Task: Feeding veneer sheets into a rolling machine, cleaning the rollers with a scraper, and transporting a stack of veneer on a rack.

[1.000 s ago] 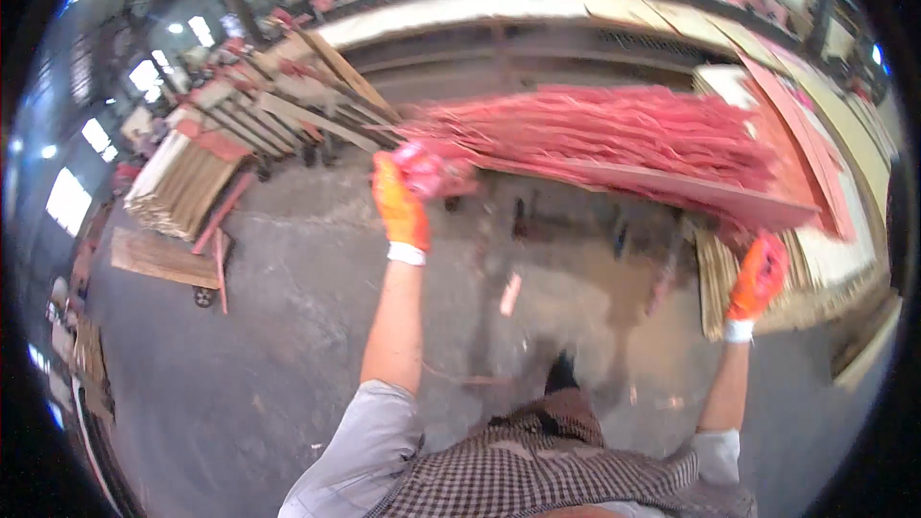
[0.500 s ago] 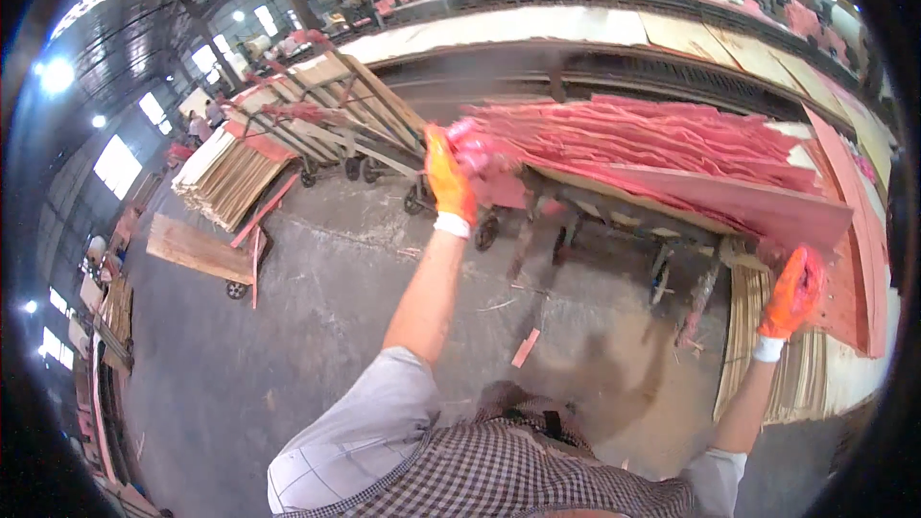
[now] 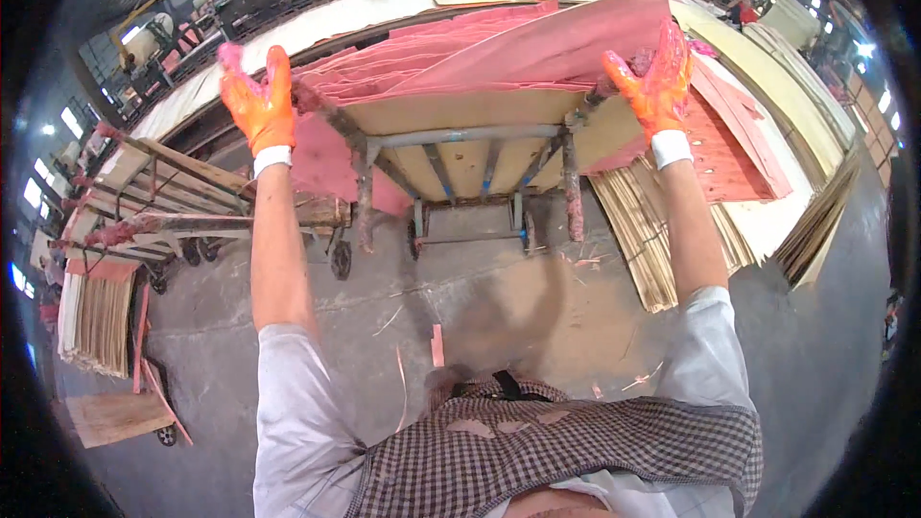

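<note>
My left hand (image 3: 257,105), in an orange glove stained pink, is raised with its fingers apart beside the left end of a stack of pink veneer sheets (image 3: 384,58). Nothing shows in its grasp. My right hand (image 3: 657,91), gloved alike, is open at the right end of the top pink sheet (image 3: 547,43); whether it touches the sheet I cannot tell. That sheet slants upward to the right across the stack. Beneath lies a metal-framed cart (image 3: 465,134) with upright posts and small wheels, between my arms.
Another slatted cart (image 3: 182,182) stands to the left, near a pile of pale veneer (image 3: 96,321). At right, pale veneer sheets (image 3: 633,240) lie under a pink board (image 3: 729,153). A long table of pale sheets (image 3: 374,10) runs behind. Pink scraps (image 3: 437,345) litter the floor.
The view has swung right, so the cart and pink stack now lie straight ahead. My right hand has risen from the low right corner, and my left fingers have spread.
</note>
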The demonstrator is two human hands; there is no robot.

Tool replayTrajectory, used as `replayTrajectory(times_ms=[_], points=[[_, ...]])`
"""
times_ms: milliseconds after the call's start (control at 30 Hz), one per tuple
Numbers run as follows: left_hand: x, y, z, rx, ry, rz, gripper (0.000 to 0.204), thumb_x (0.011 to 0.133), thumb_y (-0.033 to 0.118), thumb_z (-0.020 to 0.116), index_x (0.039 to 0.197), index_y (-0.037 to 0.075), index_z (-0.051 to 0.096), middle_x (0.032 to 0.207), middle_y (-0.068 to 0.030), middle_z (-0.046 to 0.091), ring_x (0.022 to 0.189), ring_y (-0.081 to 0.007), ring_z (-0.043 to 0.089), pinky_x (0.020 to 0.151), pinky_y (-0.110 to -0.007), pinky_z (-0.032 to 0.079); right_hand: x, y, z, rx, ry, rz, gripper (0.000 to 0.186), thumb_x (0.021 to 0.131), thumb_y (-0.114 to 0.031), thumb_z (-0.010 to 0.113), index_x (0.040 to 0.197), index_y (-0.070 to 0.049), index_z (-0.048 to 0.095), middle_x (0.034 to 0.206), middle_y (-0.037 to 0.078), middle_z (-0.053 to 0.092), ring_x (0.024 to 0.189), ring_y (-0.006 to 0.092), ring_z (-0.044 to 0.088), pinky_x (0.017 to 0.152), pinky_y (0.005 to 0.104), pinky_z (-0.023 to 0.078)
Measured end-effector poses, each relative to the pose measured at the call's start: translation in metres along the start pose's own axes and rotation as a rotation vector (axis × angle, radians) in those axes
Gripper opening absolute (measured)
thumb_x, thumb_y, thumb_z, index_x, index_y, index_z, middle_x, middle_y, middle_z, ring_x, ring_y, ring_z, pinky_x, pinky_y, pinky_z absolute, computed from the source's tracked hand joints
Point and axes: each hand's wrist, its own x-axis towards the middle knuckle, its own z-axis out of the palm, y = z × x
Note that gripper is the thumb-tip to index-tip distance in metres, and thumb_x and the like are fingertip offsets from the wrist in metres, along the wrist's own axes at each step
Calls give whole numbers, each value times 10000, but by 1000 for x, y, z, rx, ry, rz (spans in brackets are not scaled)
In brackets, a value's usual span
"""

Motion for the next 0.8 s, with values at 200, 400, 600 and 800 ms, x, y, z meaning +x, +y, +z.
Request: replayTrajectory(times_ms=[200, 400, 600, 800], points=[[-42, 89, -53, 283, 43, 120, 622, 869, 219, 732, 1376, -54, 497, 1376, -246, 541, 1322, -429, 467, 1126, -519, 331, -63, -10, -30, -17, 362, -160, 748, 842, -317, 770, 1430, 24, 459, 1449, 242, 493, 1352, 414, 447, 1145, 497, 338], [-232, 182, -58, -687, -767, -536, 401, 1018, 165, 495, 1382, 3, 541, 1401, -151, 559, 1361, -252, 468, 1159, -378, 329, -236, -134, -75, 1816, -888, 680, 640, 929, -147, 607, 1503, 20, 379, 1453, 147, 503, 1372, 267, 452, 1164, 412, 329], [-282, 169, -85, -545, -554, -1698, 653, 1000, 606, 488, 1024, 3, 737, 654, -98, 620, 579, -172, 590, 563, -326, 476, -283, -187, -73, 1833, -1403, 628, 677, 1024, -115, 517, 1605, -52, 175, 1546, 37, 346, 1421, 179, 347, 1164, 315, 281], [-306, 129, -156, -315, -313, -1568, 658, 991, 614, 493, 947, 16, 763, 537, -71, 547, 474, -169, 507, 483, -326, 421, -287, -204, -116, 2066, -1745, 1002, 668, 1013, -117, 560, 1592, -67, 231, 1611, 55, 269, 1471, 169, 286, 1163, 287, 268]])
